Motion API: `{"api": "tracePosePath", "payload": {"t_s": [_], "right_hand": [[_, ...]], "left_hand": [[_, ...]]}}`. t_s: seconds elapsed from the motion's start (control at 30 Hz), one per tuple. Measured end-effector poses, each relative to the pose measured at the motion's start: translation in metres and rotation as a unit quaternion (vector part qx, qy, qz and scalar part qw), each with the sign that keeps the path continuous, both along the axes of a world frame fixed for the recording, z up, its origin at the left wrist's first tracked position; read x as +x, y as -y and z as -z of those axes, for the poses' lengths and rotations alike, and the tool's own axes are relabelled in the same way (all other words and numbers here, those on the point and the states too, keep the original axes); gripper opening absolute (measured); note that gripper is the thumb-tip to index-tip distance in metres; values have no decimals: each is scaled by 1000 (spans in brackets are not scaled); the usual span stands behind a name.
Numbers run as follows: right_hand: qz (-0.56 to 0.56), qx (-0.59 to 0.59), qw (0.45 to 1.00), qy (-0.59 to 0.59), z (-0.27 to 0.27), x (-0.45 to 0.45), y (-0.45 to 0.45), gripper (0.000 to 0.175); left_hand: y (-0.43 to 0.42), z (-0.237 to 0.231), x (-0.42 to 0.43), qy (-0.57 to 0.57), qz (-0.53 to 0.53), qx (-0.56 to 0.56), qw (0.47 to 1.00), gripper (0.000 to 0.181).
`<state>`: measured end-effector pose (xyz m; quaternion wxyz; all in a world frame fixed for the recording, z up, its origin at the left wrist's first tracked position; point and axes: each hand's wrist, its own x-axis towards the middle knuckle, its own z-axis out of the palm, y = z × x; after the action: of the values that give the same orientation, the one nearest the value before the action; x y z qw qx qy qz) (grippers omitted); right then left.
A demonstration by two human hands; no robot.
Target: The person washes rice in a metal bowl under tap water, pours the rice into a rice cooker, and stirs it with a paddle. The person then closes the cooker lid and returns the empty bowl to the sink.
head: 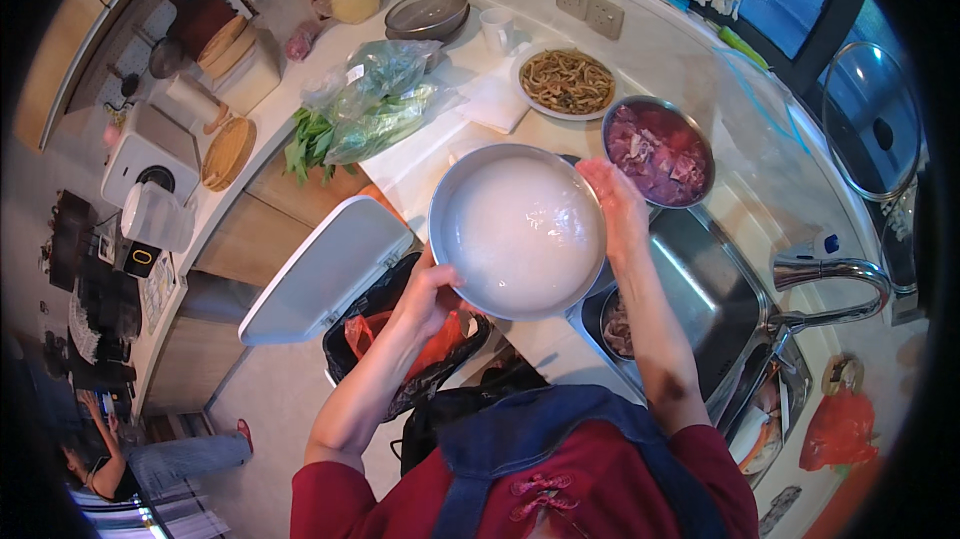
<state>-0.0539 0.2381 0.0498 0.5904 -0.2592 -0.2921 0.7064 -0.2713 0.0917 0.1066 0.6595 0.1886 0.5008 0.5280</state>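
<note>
Both of my hands hold a round metal bowl of cloudy whitish liquid in front of my body. My left hand grips its lower left rim, thumb over the edge. At the upper right rim is my right hand, its fingers partly hidden. Just beyond that hand, a metal bowl of raw meat pieces in reddish liquid stands on the counter beside the sink. A plate of thin brown strips of food lies behind. Another metal bowl with meat sits in the sink's left part, partly covered by my right forearm.
The steel sink and its curved faucet are at the right. Leafy greens in plastic bags lie on the counter. An open-lidded trash bin with a black liner stands below left. Another person is at the far lower left.
</note>
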Motion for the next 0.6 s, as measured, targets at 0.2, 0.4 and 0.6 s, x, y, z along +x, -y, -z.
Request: {"api": "tracePosePath", "payload": {"t_s": [0.2,0.4,0.6], "right_hand": [[-8,-15,1000,-21,13,-6,2,31],[-22,-16,998,-53,23,-6,-2,30],[-22,-56,995,-78,31,-8,0,29]], "left_hand": [[10,-3,-1,-32,-8,8,999,70],[3,4,-5,-15,15,-2,1000,67],[4,-13,-3,-55,38,-12,998,70]]}}
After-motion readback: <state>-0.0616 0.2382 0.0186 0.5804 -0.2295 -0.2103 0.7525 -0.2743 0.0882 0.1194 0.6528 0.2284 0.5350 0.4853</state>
